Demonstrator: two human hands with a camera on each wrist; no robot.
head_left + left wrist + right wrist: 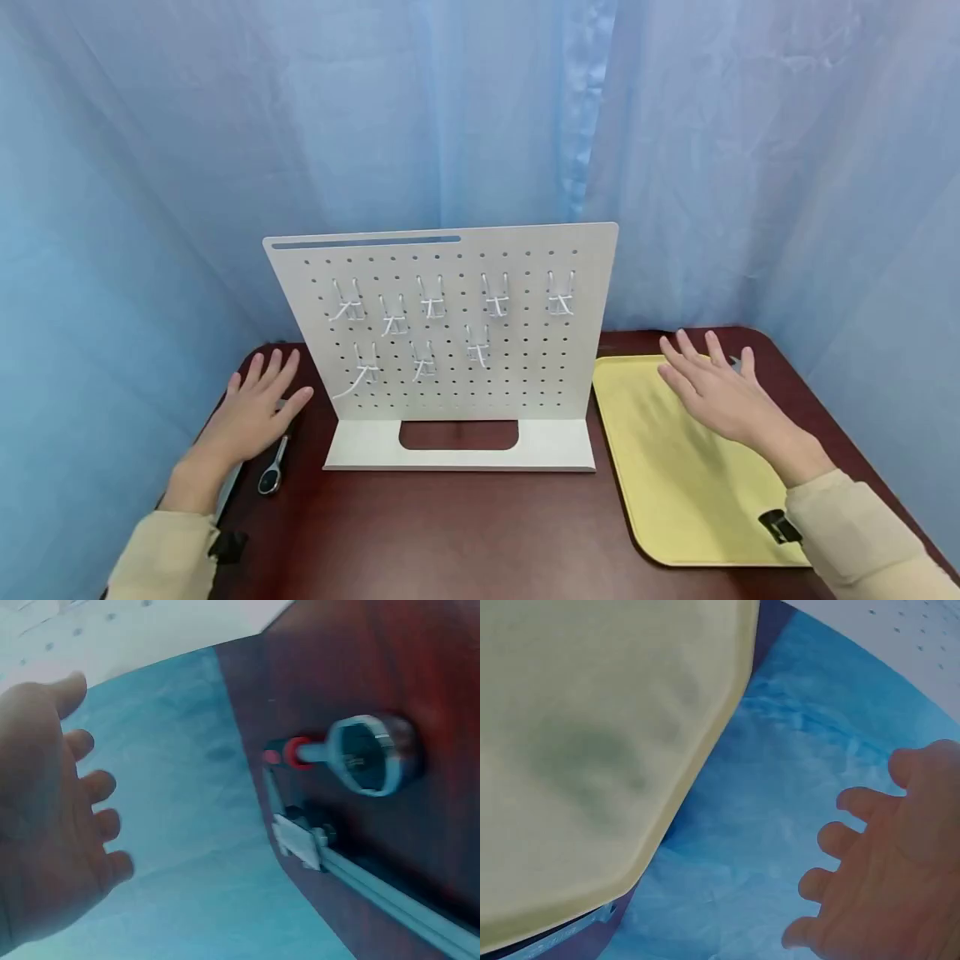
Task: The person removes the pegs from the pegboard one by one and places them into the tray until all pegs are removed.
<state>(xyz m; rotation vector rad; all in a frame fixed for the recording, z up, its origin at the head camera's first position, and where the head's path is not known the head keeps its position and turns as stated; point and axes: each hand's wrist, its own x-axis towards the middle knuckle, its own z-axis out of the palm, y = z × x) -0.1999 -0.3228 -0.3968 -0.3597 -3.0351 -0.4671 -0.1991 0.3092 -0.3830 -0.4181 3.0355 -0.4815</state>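
My left hand (247,419) is held over the table's left side with fingers straight and spread, holding nothing. Below it lies a ratchet wrench (272,475); its round head (375,754) and red-and-black grip (289,752) show in the left wrist view. Beside that is a long metal tool with a sliding part (300,838), which looks like a caliper; in the head view the hand and forearm cover most of it. On the other side my right hand (723,402) hovers over a yellow tray (675,500), fingers spread, nothing in it. Its shadow falls on the tray.
A white pegboard (517,392) with several wire hooks (432,300) stands upright mid-table on its flat base (360,450). Past the tray's far edge, a flat marked strip (562,937) partly shows. Blue curtains (360,108) enclose the dark wooden table (450,533).
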